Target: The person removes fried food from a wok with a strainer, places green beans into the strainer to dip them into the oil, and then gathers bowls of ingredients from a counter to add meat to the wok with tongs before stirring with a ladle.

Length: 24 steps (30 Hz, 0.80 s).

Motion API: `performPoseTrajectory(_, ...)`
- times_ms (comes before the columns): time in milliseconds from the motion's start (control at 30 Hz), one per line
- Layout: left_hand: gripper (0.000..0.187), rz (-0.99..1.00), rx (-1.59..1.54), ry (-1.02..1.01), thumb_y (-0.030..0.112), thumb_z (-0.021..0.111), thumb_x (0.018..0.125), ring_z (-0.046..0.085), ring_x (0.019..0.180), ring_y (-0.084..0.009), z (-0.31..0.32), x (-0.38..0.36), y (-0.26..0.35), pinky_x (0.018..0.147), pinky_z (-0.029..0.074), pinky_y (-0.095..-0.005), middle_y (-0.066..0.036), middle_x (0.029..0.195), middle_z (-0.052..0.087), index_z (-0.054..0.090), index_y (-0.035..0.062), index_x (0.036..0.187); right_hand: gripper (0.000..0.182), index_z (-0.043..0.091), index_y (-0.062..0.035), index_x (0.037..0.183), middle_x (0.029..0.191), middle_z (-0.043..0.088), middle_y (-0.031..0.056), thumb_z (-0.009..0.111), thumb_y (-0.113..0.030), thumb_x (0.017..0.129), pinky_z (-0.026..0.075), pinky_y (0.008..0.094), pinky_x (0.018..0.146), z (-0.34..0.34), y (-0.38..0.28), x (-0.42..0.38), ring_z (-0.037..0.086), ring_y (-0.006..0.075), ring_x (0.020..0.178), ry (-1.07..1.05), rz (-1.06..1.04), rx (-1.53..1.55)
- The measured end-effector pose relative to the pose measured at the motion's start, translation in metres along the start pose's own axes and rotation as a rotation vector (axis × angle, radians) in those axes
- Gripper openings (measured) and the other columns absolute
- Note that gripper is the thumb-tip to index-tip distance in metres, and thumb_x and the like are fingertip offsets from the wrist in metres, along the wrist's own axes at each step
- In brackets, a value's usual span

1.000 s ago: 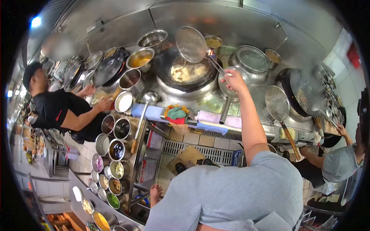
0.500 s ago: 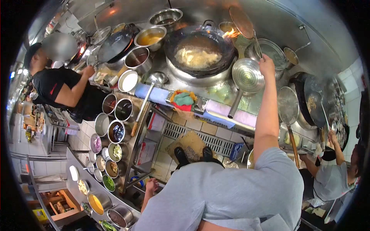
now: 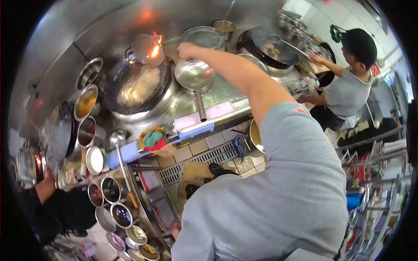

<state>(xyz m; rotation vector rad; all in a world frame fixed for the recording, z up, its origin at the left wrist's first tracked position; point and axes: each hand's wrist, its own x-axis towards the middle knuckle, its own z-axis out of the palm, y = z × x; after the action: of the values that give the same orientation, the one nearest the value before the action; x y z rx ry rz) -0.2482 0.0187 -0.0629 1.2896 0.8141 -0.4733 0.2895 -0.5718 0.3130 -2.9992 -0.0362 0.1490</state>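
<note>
My right hand (image 3: 188,51) is closed around the handle of a round mesh skimmer (image 3: 147,48) at the back of the stove. The skimmer hangs over the far right rim of a large black wok (image 3: 114,82), with flames beside it. Pale food in bubbling liquid (image 3: 140,88) fills part of the wok. Just below my right hand rests a perforated metal strainer (image 3: 194,75), its handle pointing toward me. Mostly hidden by my body, my left hand (image 3: 176,230) hangs low near the side table; its fingers do not show clearly.
Pots of sauces (image 3: 111,190) and a long-handled ladle (image 3: 118,138) stand to the left. Folded cloths (image 3: 204,114) lie along the stove's front edge. A co-worker (image 3: 348,89) stirs another wok (image 3: 274,48) at right; another person's dark sleeve (image 3: 31,195) shows at left.
The view has swung to the right. The skimmer has come down from upright beside the wok to over its far rim, near the flames. My left hand remains low.
</note>
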Motion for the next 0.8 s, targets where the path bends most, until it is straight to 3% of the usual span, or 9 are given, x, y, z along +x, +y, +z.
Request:
performPoseTrajectory(33,0.016,-0.036,-0.001,0.038,0.023,0.048,0.085,0.047,0.053,-0.0129,-0.003,-0.004,-0.007,0.044,0.037,-0.0272,-0.003,0.066,0.05,0.045,0.0104,0.076,0.01,0.062,-0.0041,0.077,0.067,0.061,0.0156,0.053,-0.006,0.071,0.045,0.0336,0.045,0.002,-0.005,0.001,0.058,0.0209,0.053,-0.186,0.101,0.187)
performPoseTrajectory(100,0.015,-0.086,-0.024,0.103,0.023,0.048,0.085,0.048,0.055,-0.0129,-0.01,-0.017,-0.018,0.045,0.038,-0.0272,-0.002,0.067,0.05,0.046,0.0109,0.077,0.01,0.058,-0.0024,0.073,0.059,0.057,0.0108,0.049,-0.006,0.074,0.042,0.0298,0.041,0.026,0.006,0.004,0.054,0.0157,0.049,-0.241,0.102,0.72)
performPoseTrajectory(167,0.013,-0.105,-0.049,0.148,0.023,0.048,0.086,0.048,0.056,-0.0129,-0.017,-0.031,-0.025,0.046,0.038,-0.0272,-0.002,0.069,0.051,0.046,0.0115,0.079,0.009,0.055,-0.002,0.072,0.056,0.054,0.006,0.048,-0.007,0.076,0.04,0.0273,0.038,0.049,0.003,-0.007,0.048,0.0121,0.043,-0.191,0.068,0.638)
performPoseTrajectory(267,0.012,-0.095,-0.091,0.223,0.023,0.048,0.086,0.049,0.058,-0.0129,-0.025,-0.062,-0.043,0.048,0.038,-0.0273,-0.002,0.071,0.052,0.046,0.0123,0.081,0.01,0.057,-0.0065,0.086,0.062,0.054,0.001,0.05,-0.012,0.081,0.029,0.0162,0.031,0.077,-0.016,-0.027,0.04,0.0004,0.039,-0.544,0.121,1.139)
performPoseTrajectory(333,0.011,-0.098,-0.127,0.283,0.023,0.047,0.086,0.049,0.059,-0.0129,-0.022,-0.083,-0.048,0.05,0.038,-0.0274,-0.001,0.073,0.052,0.047,0.0129,0.082,0.022,0.053,-0.0056,0.105,0.066,0.052,0.0016,0.042,-0.007,0.086,0.026,0.0128,0.03,0.073,-0.056,-0.051,0.034,-0.0002,0.038,-0.519,0.193,1.274)
performPoseTrajectory(400,0.01,-0.102,-0.163,0.337,0.023,0.047,0.086,0.049,0.061,-0.0129,-0.016,-0.093,-0.042,0.051,0.039,-0.0274,-0.001,0.074,0.053,0.047,0.0135,0.083,0.026,0.049,-0.0047,0.112,0.068,0.05,0.0013,0.04,-0.007,0.087,0.026,0.0118,0.031,0.097,-0.046,-0.033,0.032,-0.0003,0.039,-0.638,0.195,1.444)
performPoseTrajectory(633,0.011,-0.028,-0.215,0.342,0.023,0.047,0.087,0.049,0.055,-0.0093,-0.007,-0.092,-0.005,0.039,0.034,-0.0207,-0.001,0.075,0.055,0.047,0.0129,0.093,0.026,0.046,-0.0023,0.111,0.071,0.048,0.0043,0.038,-0.003,0.087,0.028,0.013,0.031,0.1,-0.06,-0.047,0.034,0.0025,0.041,-0.67,0.155,1.558)
performPoseTrajectory(733,0.013,0.129,-0.413,0.245,0.024,0.048,0.087,0.049,0.053,-0.0094,0.001,-0.088,-0.01,0.035,0.031,-0.0194,-0.001,0.073,0.054,0.047,0.0122,0.092,0.024,0.047,-0.0031,0.11,0.069,0.049,0.0042,0.041,-0.006,0.087,0.027,0.0133,0.031,0.106,-0.07,-0.055,0.035,0.0024,0.04,-0.604,0.169,1.507)
performPoseTrajectory(800,0.011,0.02,-0.22,0.286,0.024,0.049,0.087,0.047,0.05,-0.0096,0.006,-0.083,0.002,0.035,0.031,-0.021,0.0,0.071,0.053,0.047,0.0141,0.092,0.023,0.048,-0.0034,0.108,0.067,0.05,0.0045,0.045,-0.008,0.086,0.028,0.0146,0.031,0.094,-0.06,-0.065,0.037,0.002,0.041,-0.586,0.095,1.399)
